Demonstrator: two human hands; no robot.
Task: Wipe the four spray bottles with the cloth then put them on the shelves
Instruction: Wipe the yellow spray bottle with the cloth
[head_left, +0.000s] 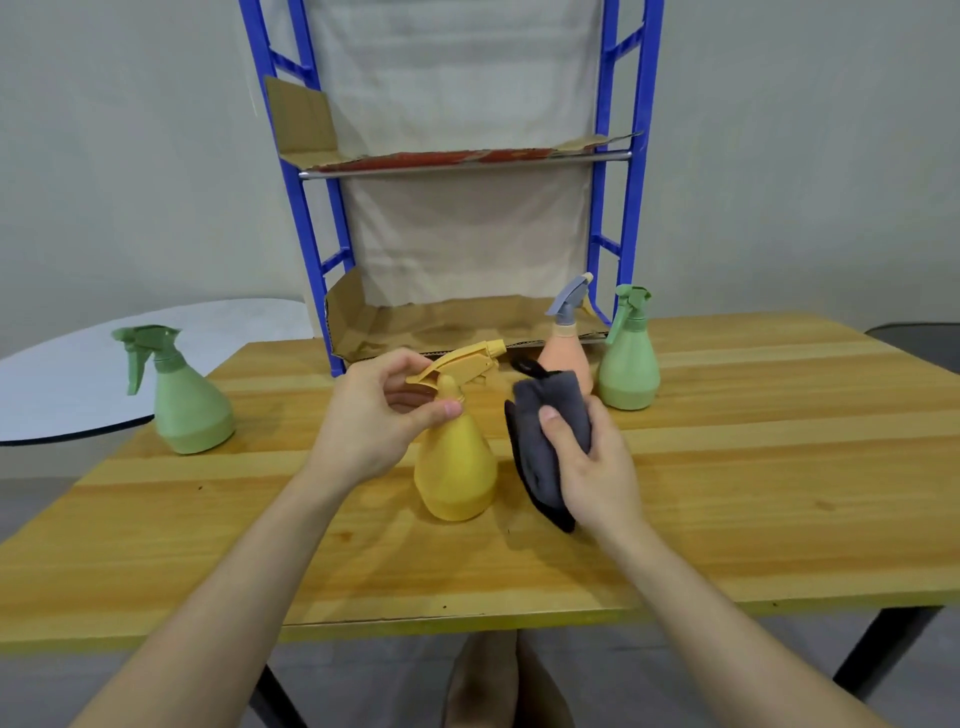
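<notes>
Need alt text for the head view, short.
The left hand holds a yellow bottle by the neck on a wooden table; the right hand grips a grey cloth beside it. A left green bottle, an orange bottle and a right green bottle stand on the table, before blue shelves lined with cardboard.

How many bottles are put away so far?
None are put away yet: both shelves hold no bottle. The left hand holds the yellow bottle by its neck, and the right hand grips the grey cloth beside it. The peach bottle, the left green bottle and the right green bottle wait on the table. I cannot tell if any is wiped.
</notes>
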